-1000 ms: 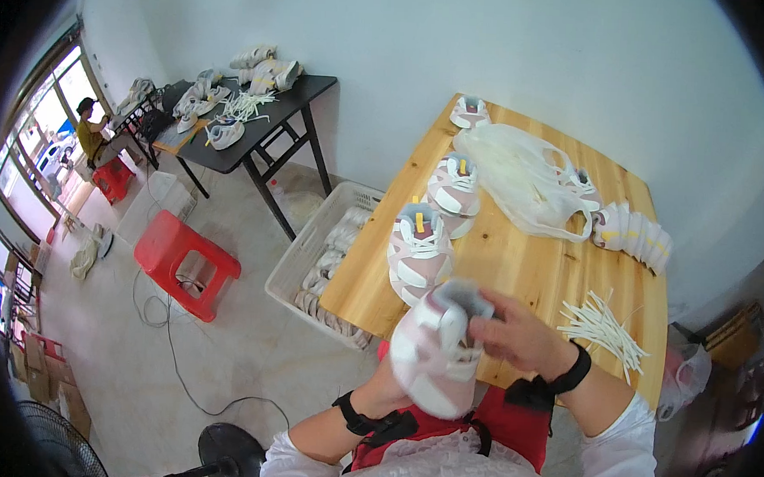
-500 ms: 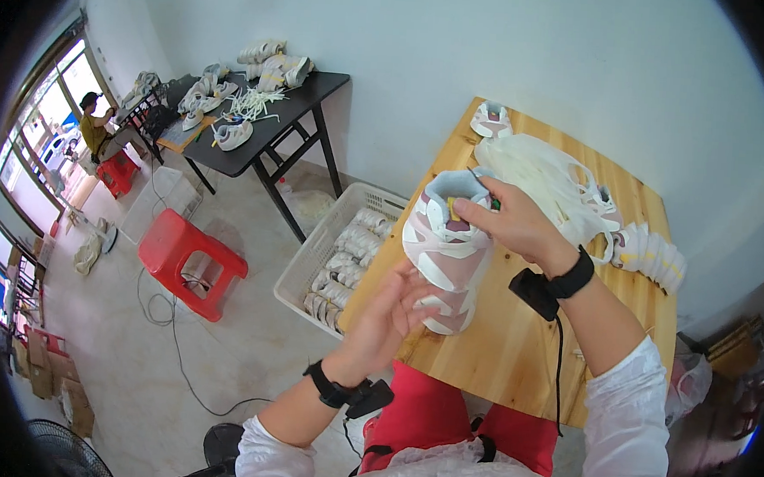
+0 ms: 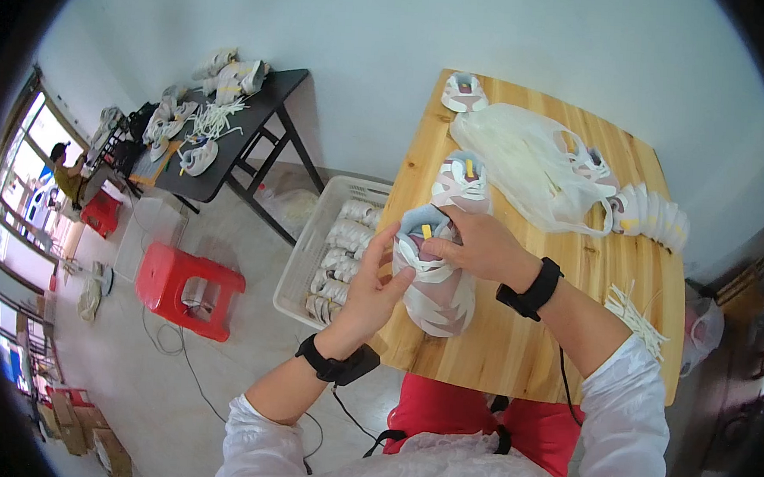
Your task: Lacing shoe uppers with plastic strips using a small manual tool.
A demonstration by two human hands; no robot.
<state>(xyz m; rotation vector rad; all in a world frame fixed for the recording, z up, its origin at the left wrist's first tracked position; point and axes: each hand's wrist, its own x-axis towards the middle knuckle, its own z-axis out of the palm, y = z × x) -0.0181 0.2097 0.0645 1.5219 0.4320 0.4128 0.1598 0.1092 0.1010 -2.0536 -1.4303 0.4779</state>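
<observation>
A white and mauve shoe upper [image 3: 437,300] with a pale blue collar lining and a yellow tab stands near the front left of the wooden table. Around its left side my left hand [image 3: 374,283] is closed, thumb on the front by the eyelets. My right hand [image 3: 483,246] grips the collar from the right, thumb pressed at the tongue below the yellow tab. Some right fingers are hidden behind the collar. Just beyond, a second shoe upper [image 3: 461,184] of the same colours rests on the table.
On the wooden table [image 3: 514,358] lie a clear plastic bag [image 3: 524,160], a small upper [image 3: 464,92], a row of nested uppers [image 3: 651,220] and white laces [image 3: 633,322]. A crate of uppers [image 3: 286,292] and a red stool [image 3: 168,281] stand left. A person [image 3: 67,174] sits far off.
My left hand has risen from the lower side to the collar. My right hand now grips the nearer upper; another stands beyond it. The view has shifted, showing laces at right.
</observation>
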